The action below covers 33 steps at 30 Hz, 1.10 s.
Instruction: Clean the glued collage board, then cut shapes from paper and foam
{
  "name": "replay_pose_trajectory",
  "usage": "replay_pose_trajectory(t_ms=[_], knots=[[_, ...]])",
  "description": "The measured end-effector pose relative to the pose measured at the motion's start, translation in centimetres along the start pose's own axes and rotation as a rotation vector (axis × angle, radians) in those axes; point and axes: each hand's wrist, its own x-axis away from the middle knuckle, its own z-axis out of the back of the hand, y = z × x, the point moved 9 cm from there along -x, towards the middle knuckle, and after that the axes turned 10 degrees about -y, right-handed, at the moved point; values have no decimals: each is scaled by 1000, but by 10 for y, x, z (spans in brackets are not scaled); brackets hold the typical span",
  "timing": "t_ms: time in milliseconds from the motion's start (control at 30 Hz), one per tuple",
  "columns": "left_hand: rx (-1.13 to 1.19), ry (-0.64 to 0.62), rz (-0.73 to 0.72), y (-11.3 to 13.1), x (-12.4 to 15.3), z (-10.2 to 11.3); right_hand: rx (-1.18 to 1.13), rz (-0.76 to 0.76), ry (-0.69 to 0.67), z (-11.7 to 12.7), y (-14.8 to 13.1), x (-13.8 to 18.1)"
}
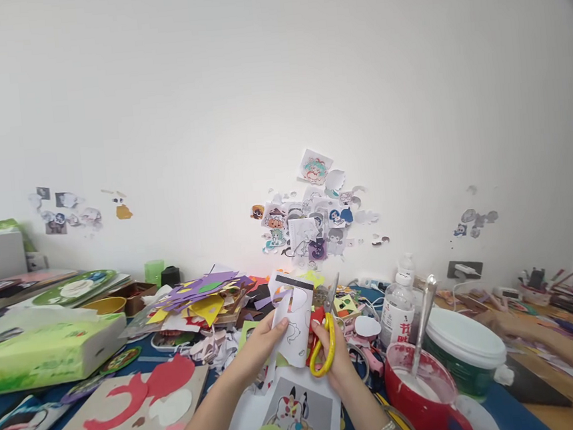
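My left hand (259, 348) pinches a white paper sheet (295, 328) with a printed line drawing and holes cut out of it, held upright above the table. My right hand (335, 356) grips yellow-handled scissors (326, 343), fingers through the loops. The blades point up along the sheet's right edge. Below both hands lies a printed cartoon picture (298, 413) on white paper.
A red bowl (416, 391) of white paste with a metal spoon (423, 320) stands at the right, beside a white-lidded tub (464, 346) and a plastic bottle (397, 307). Paper scraps (208, 301) pile up behind. A tissue pack (42, 350) sits left. Another person's arm (538, 337) rests far right.
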Motion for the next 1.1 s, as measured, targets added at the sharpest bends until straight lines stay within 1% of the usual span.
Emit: replay_pose_trajectory(t_ms=[67, 100, 233, 267, 333, 400, 467, 600, 667, 733, 800, 900, 967, 1100], knots=[[57, 32, -6, 0, 0, 5, 75, 34, 24, 6, -2, -1], [80, 65, -12, 0, 0, 10, 128, 62, 64, 12, -5, -2], [139, 232, -80, 12, 4, 37, 449, 178, 293, 45, -24, 0], [156, 271, -102, 15, 6, 44, 555, 172, 340, 51, -28, 1], [197, 337, -135, 21, 10, 56, 760, 98, 419, 60, -33, 2], [231, 374, -155, 24, 12, 62, 869, 32, 460, 64, -35, 3], [243, 388, -183, 28, 13, 65, 821, 51, 438, 63, -34, 3], [262, 384, -233, 31, 14, 64, 508, 225, 330, 52, -36, 1], [277, 371, -241, 31, 14, 62, 357, 256, 242, 42, -35, 0], [290, 364, -243, 30, 14, 59, 230, 236, 152, 30, -32, 1], [290, 361, -236, 28, 13, 56, 145, 180, 77, 18, -27, 2], [234, 341, -206, 22, 9, 50, 111, 104, -4, 5, -19, 5], [169, 314, -183, 14, 4, 46, 95, 104, 6, 6, -16, 4], [-29, 221, -136, -1, -7, 36, -25, 95, 94, 21, -10, -1]])
